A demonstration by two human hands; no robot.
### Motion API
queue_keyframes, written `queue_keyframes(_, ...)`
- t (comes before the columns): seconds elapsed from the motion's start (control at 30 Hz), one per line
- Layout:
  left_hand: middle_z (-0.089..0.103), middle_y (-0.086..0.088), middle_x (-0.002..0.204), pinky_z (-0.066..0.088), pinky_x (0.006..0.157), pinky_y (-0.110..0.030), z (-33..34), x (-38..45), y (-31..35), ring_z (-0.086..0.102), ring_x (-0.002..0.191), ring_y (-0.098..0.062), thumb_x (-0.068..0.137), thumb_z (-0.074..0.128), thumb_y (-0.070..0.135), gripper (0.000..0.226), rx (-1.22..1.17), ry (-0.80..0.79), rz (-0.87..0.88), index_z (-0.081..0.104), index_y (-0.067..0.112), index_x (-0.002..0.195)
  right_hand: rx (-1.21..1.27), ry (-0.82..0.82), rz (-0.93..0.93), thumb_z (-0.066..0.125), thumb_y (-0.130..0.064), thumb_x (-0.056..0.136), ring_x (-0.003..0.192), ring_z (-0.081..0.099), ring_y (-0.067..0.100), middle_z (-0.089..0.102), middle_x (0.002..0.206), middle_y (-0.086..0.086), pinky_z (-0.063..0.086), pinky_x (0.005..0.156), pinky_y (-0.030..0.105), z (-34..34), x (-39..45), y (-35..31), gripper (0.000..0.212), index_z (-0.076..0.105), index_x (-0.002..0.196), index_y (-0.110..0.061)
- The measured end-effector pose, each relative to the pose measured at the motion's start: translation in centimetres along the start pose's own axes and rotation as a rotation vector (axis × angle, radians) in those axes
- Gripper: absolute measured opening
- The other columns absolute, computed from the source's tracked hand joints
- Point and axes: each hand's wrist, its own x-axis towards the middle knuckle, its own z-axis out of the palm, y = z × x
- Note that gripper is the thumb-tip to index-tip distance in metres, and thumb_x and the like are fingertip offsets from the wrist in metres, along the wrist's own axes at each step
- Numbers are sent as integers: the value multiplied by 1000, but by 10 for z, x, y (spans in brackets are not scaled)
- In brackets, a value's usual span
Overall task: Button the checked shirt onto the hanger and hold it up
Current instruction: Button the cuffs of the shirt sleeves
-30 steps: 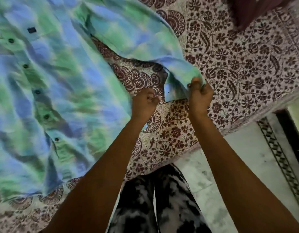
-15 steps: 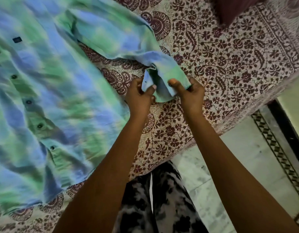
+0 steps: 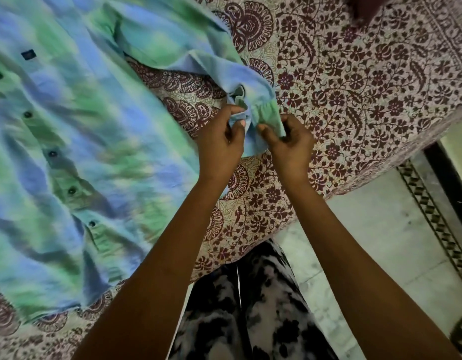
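Observation:
The blue and green checked shirt (image 3: 76, 157) lies spread on the bed, its front placket with dark buttons running down the left side. One sleeve reaches right, ending in a cuff (image 3: 261, 110) near the bed's front edge. My left hand (image 3: 220, 144) pinches the cuff's left flap between thumb and fingers. My right hand (image 3: 289, 144) pinches the cuff's right, green flap. The two flaps are drawn close together between my hands. No hanger is visible.
The bed carries a cream sheet with maroon floral print (image 3: 367, 81). A dark maroon cushion (image 3: 364, 6) sits at the top edge. Pale tiled floor (image 3: 380, 224) with a patterned border lies to the right. My patterned trousers (image 3: 240, 307) stand against the bed.
My left hand took hold of the cuff's left flap. Both hands then brought the two cuff flaps together, and the sleeve end bunched up between them.

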Motion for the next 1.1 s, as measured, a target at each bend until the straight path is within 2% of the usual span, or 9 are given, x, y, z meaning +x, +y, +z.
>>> queue_keyframes(0.07, 61, 3, 75, 35, 56, -7, 0, 3, -1, 47, 56, 2, 85, 59, 12, 17, 36, -24, 2, 67, 9, 99, 118, -68, 11, 64, -2, 82, 77, 63, 17, 66, 81, 3, 54, 69, 27, 4, -2, -2, 11, 63, 88, -11)
queue_keyframes(0.13, 65, -4, 77, 32, 57, -9, -3, 4, -3, 42, 61, 2, 85, 58, 12, 18, 78, -58, -4, 68, 9, 100, 176, -102, 43, 61, 3, 82, 82, 62, 23, 65, 84, 7, 55, 76, 34, 6, -2, -3, 15, 63, 94, -5)
queue_keyframes(0.33, 71, -13, 88, 30, 57, -16, -10, 9, 5, 50, 65, -13, 86, 57, 11, 19, 186, -196, -85, 69, 9, 99, 158, -25, 57, 62, 6, 81, 72, 62, 4, 64, 80, -2, 53, 70, 20, 13, -6, -3, 20, 63, 96, -7)
queue_keyframes(0.47, 70, -13, 82, 29, 50, -12, -14, 14, 7, 42, 52, -5, 84, 58, 11, 17, 198, -227, -84, 71, 8, 94, 135, 40, 28, 62, 4, 81, 74, 62, 14, 64, 78, -3, 55, 71, 27, 18, -9, -2, 16, 64, 95, -4)
queue_keyframes(0.57, 68, -9, 77, 32, 58, -21, -17, 18, 8, 48, 60, -14, 84, 59, 15, 16, 234, -247, -84, 72, 9, 91, 95, 42, -25, 62, 3, 81, 77, 62, 16, 64, 79, -1, 55, 71, 25, 20, -13, -3, 14, 65, 95, -2)
queue_keyframes(0.7, 55, -2, 66, 35, 59, -26, -20, 19, 11, 50, 62, -18, 84, 59, 18, 15, 266, -245, -81, 70, 8, 82, 116, 24, -48, 62, 3, 82, 77, 60, 15, 63, 78, -2, 53, 70, 23, 22, -15, -5, 15, 63, 92, -7)
queue_keyframes(0.87, 58, -2, 67, 36, 58, -26, -21, 16, 13, 52, 63, -19, 84, 59, 18, 15, 293, -218, -94, 70, 8, 81, 129, 47, -76, 62, 4, 81, 69, 59, -2, 62, 74, -6, 50, 64, 14, 25, -19, -7, 14, 63, 90, -7)
queue_keyframes(1.0, 67, -11, 73, 45, 62, -33, -22, 12, 11, 57, 64, -24, 83, 61, 22, 17, 262, -238, -38, 70, 7, 82, 87, 98, -86, 63, 0, 81, 73, 60, 12, 62, 75, -7, 53, 68, 31, 28, -21, -5, 11, 65, 90, -6)
queue_keyframes(1.1, 63, -13, 67, 45, 62, -36, -24, 7, 12, 56, 63, -28, 82, 52, 29, 30, 202, -331, -17, 67, 3, 81, 68, 151, -87, 64, -1, 80, 72, 58, 15, 61, 74, -10, 53, 69, 36, 28, -20, -3, 12, 64, 90, -8)
